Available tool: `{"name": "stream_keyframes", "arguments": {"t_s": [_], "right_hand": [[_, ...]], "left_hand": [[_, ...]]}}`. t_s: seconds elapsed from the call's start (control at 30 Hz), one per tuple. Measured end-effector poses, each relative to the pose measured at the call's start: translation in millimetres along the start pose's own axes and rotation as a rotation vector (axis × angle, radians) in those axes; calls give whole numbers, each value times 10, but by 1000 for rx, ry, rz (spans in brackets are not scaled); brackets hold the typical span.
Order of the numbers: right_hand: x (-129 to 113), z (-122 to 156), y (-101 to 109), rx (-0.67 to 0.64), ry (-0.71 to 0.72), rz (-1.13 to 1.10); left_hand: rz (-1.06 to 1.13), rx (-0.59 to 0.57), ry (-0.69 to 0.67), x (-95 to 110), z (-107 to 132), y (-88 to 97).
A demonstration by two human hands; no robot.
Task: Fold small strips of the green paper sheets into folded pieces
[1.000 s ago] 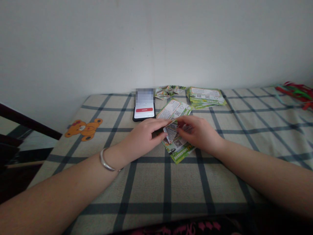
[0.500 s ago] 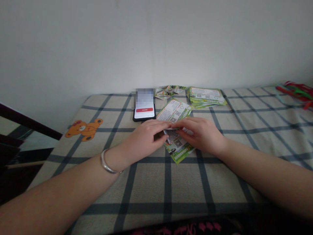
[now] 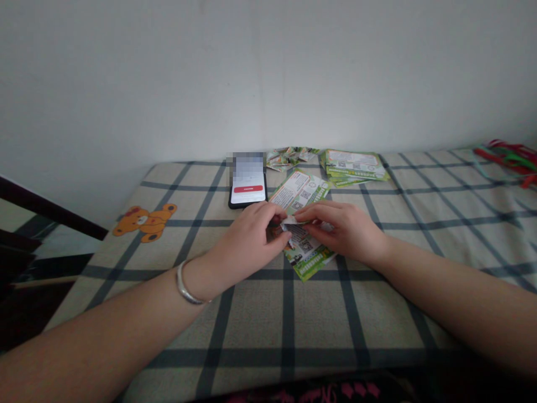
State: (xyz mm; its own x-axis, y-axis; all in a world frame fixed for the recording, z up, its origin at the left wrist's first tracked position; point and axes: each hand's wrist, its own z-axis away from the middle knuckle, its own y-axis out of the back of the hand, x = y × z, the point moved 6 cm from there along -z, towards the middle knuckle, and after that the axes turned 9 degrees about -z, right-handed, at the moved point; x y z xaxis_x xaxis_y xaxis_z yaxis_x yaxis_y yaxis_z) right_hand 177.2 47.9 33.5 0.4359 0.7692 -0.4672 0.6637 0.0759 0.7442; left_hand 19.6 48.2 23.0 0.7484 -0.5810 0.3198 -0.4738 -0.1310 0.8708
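Over the middle of the table, my left hand (image 3: 255, 235) and my right hand (image 3: 346, 229) meet at a small piece of folded printed paper (image 3: 288, 226). My right thumb and fingers pinch its right side. The curled fingers and thumb of my left hand close on its left edge; the exact contact is partly hidden. Beneath the hands lie green-and-white printed leaflets (image 3: 300, 187), set slantwise on the cloth, with text and square codes on them. A silver bangle (image 3: 188, 285) circles my left wrist.
A phone (image 3: 248, 193) with a lit screen lies behind my left hand. Several small folded papers (image 3: 289, 158) and a stack of leaflets (image 3: 356, 165) are near the wall. Red and green items (image 3: 509, 159) lie far right. A bear figure (image 3: 145, 222) shows on the checked tablecloth (image 3: 251, 324).
My left fingertips have drawn back slightly from my right fingers, so a pale corner of the folded paper shows more. My right hand stays almost in place.
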Motion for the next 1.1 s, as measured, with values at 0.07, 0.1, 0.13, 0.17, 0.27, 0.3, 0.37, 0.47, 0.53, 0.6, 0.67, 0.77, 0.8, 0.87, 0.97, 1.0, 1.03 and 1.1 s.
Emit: {"name": "stream_keyframes", "arguments": {"t_s": [0.07, 0.1, 0.13, 0.17, 0.27, 0.3, 0.37, 0.47, 0.53, 0.6, 0.67, 0.77, 0.8, 0.87, 0.97, 1.0, 1.03, 1.1], "right_hand": [[-24, 4, -10, -12, 29, 11], [-39, 5, -16, -19, 44, 21], [-54, 4, -22, -27, 59, 31], [-69, 3, -29, -35, 72, 43], [-102, -4, -46, -47, 104, 71], [-108, -5, -50, -48, 112, 75], [-114, -2, -57, -49, 123, 77], [-121, 14, -69, -58, 146, 82], [-123, 30, -74, -67, 154, 100], [-122, 43, -77, -76, 158, 120], [-124, 52, -81, -88, 164, 140], [-131, 55, -93, -115, 178, 163], [-137, 54, -99, -126, 187, 171], [-156, 54, -108, -146, 214, 197], [-188, 57, -110, -171, 257, 243], [-199, 59, -110, -179, 270, 253], [-210, 60, -108, -186, 283, 262], [-231, 58, -107, -199, 308, 278]], "left_hand": [[12, -8, 20, -15, 1, -16], [23, -15, 32, -23, -1, -26], [36, -22, 44, -32, -3, -33], [46, -28, 56, -40, -8, -39], [58, -32, 72, -56, -28, -39], [57, -30, 69, -59, -35, -36], [59, -25, 57, -67, -49, -31], [89, -31, 37, -89, -57, -29], [108, -45, 25, -104, -55, -24], [99, -66, 10, -114, -53, -14], [74, -98, -2, -122, -52, -5], [70, -143, -5, -142, -54, 5], [72, -155, -6, -149, -56, 7], [67, -175, -11, -161, -60, 5], [56, -181, -23, -172, -65, 1], [58, -178, -27, -173, -66, -1], [61, -174, -30, -173, -68, -3], [68, -167, -34, -170, -71, -8]]}}
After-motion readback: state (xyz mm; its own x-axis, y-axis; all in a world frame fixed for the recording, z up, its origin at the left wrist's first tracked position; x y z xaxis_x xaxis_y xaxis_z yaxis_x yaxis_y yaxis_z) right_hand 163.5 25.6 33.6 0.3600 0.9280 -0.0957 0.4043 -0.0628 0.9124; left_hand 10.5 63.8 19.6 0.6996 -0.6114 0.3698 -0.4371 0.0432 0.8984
